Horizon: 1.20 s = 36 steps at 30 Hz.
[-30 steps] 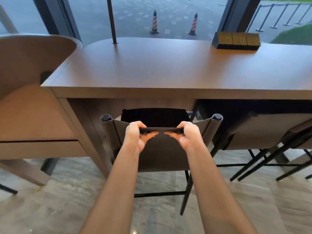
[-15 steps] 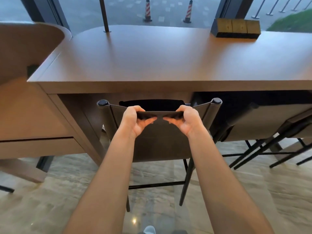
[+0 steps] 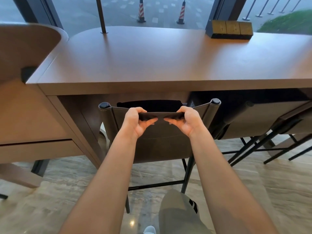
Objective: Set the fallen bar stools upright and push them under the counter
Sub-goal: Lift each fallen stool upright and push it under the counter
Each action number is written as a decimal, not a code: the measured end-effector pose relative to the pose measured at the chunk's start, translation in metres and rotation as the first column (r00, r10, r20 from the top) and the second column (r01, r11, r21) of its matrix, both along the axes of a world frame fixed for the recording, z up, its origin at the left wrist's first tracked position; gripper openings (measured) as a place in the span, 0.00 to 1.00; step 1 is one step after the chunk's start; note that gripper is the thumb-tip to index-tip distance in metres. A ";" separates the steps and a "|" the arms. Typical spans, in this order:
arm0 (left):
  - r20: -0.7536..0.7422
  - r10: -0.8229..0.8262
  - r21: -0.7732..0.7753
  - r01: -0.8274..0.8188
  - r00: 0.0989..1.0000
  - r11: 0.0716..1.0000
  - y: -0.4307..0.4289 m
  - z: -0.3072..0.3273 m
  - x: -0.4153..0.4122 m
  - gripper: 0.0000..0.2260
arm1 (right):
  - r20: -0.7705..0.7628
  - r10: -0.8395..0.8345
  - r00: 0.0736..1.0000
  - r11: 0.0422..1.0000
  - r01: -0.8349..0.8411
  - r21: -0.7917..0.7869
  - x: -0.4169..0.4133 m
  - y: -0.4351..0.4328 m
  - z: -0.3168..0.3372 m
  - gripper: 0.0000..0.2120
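Stool (image 3: 158, 146) under counter (image 3: 168, 65), another (image 3: 253, 122) rightward

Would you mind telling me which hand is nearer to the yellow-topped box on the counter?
Right. The right hand grips the stool backrest nearer the camera and left of the box; the left hand grips the same edge farther left.
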<state>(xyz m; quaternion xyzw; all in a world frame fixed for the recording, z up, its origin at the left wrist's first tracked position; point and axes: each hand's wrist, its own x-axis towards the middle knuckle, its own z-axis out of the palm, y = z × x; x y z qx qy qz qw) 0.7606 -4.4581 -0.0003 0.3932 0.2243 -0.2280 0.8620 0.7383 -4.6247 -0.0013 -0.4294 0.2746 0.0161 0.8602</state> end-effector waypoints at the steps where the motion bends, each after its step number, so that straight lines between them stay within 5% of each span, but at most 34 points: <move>1: 0.004 -0.002 -0.002 0.002 1.000 1.000 -0.001 0.000 -0.001 0.07 | -0.005 -0.005 1.000 1.000 0.005 0.000 0.000 -0.001 0.000 0.08; 36: 0.072 0.003 0.019 -0.004 0.997 1.000 0.022 -0.032 0.002 0.07 | -0.061 -0.106 0.992 0.994 0.106 -0.004 -0.004 0.033 -0.026 0.14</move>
